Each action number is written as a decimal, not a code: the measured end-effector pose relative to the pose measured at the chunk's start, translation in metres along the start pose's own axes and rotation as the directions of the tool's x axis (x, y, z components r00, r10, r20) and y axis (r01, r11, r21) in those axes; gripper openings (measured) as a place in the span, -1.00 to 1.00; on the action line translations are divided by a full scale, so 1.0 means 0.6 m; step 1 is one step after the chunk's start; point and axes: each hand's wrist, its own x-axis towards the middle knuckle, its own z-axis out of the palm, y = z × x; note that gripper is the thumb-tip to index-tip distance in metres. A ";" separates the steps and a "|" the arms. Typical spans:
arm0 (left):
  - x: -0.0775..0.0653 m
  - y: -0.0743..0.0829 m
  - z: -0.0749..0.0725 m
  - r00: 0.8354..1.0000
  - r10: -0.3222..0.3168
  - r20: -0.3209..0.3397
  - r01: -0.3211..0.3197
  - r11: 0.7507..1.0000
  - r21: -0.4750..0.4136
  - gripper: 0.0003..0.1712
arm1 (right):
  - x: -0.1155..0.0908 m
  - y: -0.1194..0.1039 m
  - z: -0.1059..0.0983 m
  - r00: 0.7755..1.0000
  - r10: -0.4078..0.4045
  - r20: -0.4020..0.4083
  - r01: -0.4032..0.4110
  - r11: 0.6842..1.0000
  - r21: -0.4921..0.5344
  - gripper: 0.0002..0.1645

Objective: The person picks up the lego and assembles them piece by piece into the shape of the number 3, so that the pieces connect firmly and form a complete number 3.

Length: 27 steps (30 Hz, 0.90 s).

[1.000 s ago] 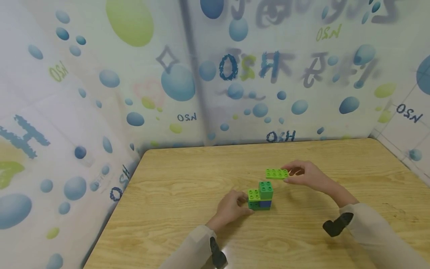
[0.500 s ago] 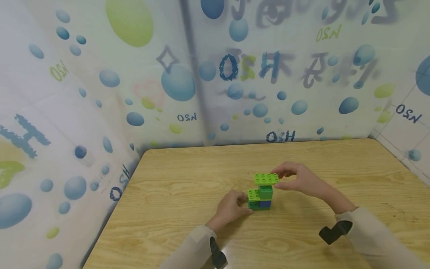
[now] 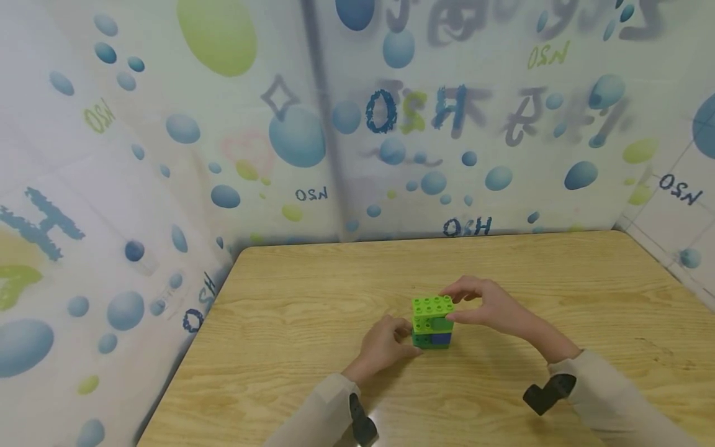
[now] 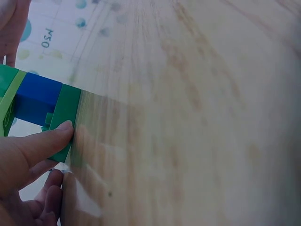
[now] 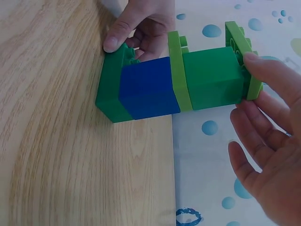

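Note:
A stack of toy building bricks stands on the table. Its base is a dark green brick [image 5: 111, 87], topped by a blue brick [image 5: 149, 89], a lower lime plate [image 5: 178, 75] and a green brick [image 5: 214, 77]. My left hand [image 3: 384, 345] grips the left end of the base, thumb [image 4: 49, 141] on its near side. With thumb and fingers my right hand [image 3: 491, 305] pinches the right end of an upper lime plate [image 3: 432, 305]. That plate sits slightly tilted over the green brick, a narrow gap showing between them in the right wrist view.
The wooden table [image 3: 301, 310] reaches back to a white wall [image 3: 346, 205] printed with blue and green drops. Both cuffs carry black straps, the left one [image 3: 362, 422] close above the tabletop.
My right hand has brought the upper lime plate leftward and down, from right of the stack to over the green brick. The left hand has stayed on the base.

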 end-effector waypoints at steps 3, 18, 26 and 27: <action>0.001 0.000 0.001 1.000 -0.004 -0.001 0.004 1.000 -0.002 -0.54 | 0.000 0.000 0.002 1.000 -0.013 -0.006 0.013 1.000 0.002 -0.53; 0.002 0.000 0.002 1.000 -0.003 0.002 0.003 1.000 -0.006 -0.54 | -0.005 -0.001 0.002 1.000 -0.001 -0.009 0.001 1.000 -0.013 -0.50; 0.002 0.000 0.000 1.000 -0.010 0.008 0.010 1.000 -0.017 -0.54 | 0.003 -0.007 -0.001 1.000 -0.009 0.027 0.010 1.000 -0.028 -0.55; 0.002 0.000 0.000 1.000 -0.012 0.009 0.012 1.000 -0.018 -0.55 | 0.004 -0.007 -0.002 0.999 -0.013 0.034 0.014 1.000 -0.023 -0.57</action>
